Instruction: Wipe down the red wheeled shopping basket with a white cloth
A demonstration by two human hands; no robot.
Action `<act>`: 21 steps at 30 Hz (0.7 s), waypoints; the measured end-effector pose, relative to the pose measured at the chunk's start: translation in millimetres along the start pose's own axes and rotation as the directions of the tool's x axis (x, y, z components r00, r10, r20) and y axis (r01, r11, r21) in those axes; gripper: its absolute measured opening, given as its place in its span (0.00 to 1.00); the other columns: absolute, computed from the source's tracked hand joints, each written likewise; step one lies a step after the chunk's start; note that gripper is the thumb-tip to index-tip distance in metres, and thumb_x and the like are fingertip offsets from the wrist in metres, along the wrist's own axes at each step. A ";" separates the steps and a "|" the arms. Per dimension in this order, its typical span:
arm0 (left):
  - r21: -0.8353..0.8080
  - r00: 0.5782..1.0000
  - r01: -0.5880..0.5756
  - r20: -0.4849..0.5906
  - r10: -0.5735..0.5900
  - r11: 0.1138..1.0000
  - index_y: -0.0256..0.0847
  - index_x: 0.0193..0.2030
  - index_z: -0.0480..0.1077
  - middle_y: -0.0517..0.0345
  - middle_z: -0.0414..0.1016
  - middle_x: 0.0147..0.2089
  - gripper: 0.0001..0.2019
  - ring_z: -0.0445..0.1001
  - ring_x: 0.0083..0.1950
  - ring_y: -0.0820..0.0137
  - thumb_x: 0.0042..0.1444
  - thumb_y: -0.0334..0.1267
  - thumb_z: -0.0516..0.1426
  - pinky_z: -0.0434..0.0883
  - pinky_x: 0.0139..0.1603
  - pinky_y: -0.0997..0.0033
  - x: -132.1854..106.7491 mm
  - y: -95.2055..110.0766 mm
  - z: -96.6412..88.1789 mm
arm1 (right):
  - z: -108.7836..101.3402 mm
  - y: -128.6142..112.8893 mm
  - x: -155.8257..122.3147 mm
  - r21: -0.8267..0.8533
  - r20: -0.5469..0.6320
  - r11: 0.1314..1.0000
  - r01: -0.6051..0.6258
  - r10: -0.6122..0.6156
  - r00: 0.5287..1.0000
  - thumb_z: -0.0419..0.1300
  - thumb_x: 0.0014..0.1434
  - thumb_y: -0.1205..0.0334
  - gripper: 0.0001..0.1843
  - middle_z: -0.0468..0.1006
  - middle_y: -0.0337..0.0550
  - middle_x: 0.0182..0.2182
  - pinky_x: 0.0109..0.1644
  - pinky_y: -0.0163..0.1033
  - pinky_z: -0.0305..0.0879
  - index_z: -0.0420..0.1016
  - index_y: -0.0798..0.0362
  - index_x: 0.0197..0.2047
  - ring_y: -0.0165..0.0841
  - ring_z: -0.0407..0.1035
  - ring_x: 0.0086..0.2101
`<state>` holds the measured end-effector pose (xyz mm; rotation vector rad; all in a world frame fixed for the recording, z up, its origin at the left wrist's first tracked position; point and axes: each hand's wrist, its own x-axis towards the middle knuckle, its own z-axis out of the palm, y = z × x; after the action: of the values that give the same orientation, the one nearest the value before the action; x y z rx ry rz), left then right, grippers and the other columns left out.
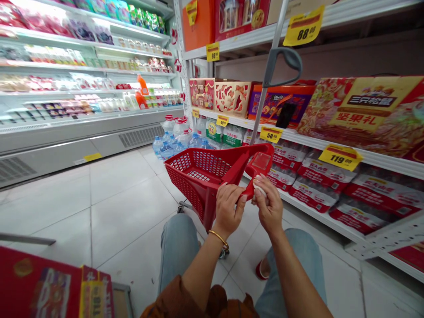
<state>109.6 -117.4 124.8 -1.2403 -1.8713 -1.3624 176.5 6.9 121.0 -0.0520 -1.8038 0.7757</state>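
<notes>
Gripping red cart handle [247, 192] w/ left hand [228, 207], right hand [267, 206] clasping white item [259, 187], mostly hidden, type unclear.

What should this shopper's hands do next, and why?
Probably lower the white item in the right hand into the red basket: it sits just beside the basket's open top, while the left hand holds the red handle.

Right-side shelf tags: 88.00 [304, 26] top, 58.00 [270, 134] middle, 119.00 [340, 157] right. Upper-right gift box [361, 110]: 三只松鼠 坚果礼.
</notes>
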 end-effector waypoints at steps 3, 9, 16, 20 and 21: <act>-0.001 1.000 -0.003 0.000 0.003 1.000 0.41 0.46 0.70 0.53 0.76 0.44 0.10 0.71 0.49 0.67 0.64 0.37 0.50 0.62 0.59 0.58 -1.7 -0.9 0.0 | 2.3 -10.1 -7.6 -0.005 -0.002 0.999 0.041 -0.041 0.999 0.56 0.62 0.64 0.14 0.75 0.47 0.50 0.59 0.57 0.63 0.73 0.47 0.50 0.42 0.65 0.56; -0.004 1.000 0.000 0.004 0.000 1.000 0.40 0.47 0.70 0.52 0.76 0.45 0.11 0.70 0.50 0.65 0.64 0.36 0.48 0.61 0.60 0.56 -4.1 -2.3 -0.6 | 7.4 -21.7 -18.2 -0.077 0.052 0.988 0.137 -0.133 0.990 0.57 0.60 0.66 0.17 0.73 0.47 0.52 0.60 0.61 0.60 0.72 0.45 0.52 0.44 0.62 0.58; -0.033 1.000 -0.005 0.029 0.006 0.999 0.42 0.47 0.70 0.54 0.76 0.44 0.10 0.71 0.49 0.68 0.64 0.36 0.49 0.61 0.61 0.58 0.0 2.3 -3.5 | 9.4 -7.6 -12.5 -0.112 -0.006 0.976 0.184 -0.186 0.983 0.55 0.61 0.67 0.16 0.76 0.44 0.47 0.60 0.60 0.62 0.73 0.44 0.51 0.42 0.68 0.53; -0.022 1.000 -0.006 0.021 0.006 1.000 0.42 0.46 0.70 0.54 0.76 0.44 0.10 0.71 0.49 0.67 0.64 0.37 0.49 0.61 0.62 0.57 0.4 2.1 -3.3 | 7.6 -1.7 -5.0 -0.083 -0.030 0.982 0.168 -0.171 0.985 0.56 0.60 0.65 0.14 0.77 0.44 0.45 0.58 0.58 0.64 0.74 0.46 0.48 0.41 0.70 0.51; -0.019 1.000 -0.003 0.022 0.003 1.000 0.42 0.46 0.71 0.54 0.76 0.44 0.10 0.72 0.49 0.67 0.64 0.37 0.49 0.61 0.62 0.57 0.1 1.8 -3.1 | 6.9 -0.5 -3.3 -0.078 -0.037 0.985 0.157 -0.160 0.986 0.56 0.60 0.65 0.13 0.77 0.45 0.44 0.58 0.57 0.64 0.75 0.46 0.47 0.41 0.70 0.50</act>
<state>110.8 -120.0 126.8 -1.2720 -1.8754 -1.3729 172.0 1.9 117.4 0.0258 -1.7717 0.5900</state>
